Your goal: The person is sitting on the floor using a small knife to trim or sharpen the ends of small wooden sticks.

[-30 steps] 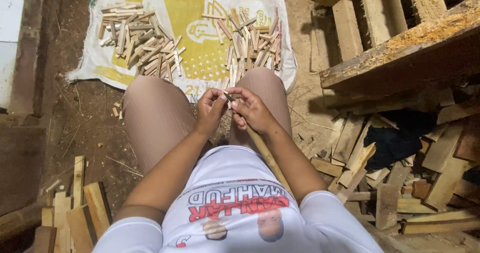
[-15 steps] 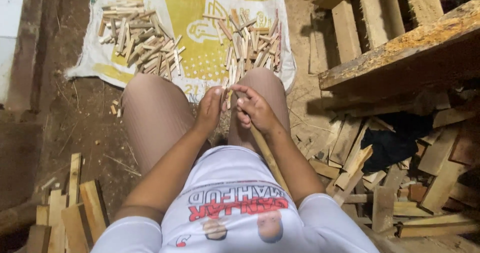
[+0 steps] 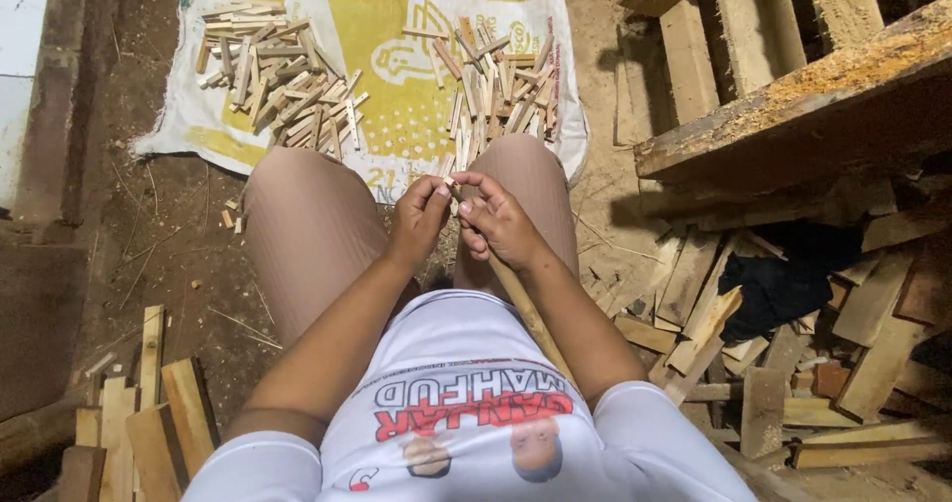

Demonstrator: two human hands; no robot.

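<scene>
Dirt floor (image 3: pixel 178 254), printed sack (image 3: pixel 397 115); wood scraps (image 3: pixel 793 363), plank stack (image 3: pixel 793 95)

a long, thin wooden stick (image 3: pixel 524 304), pale brown and roughly cut, runs slanted from the person's lap up between the knees. its upper end sits pinched between the left hand (image 3: pixel 418 219) and right hand (image 3: pixel 498 222), fingers curled around the tip; its lower length passes under the right forearm.
</scene>
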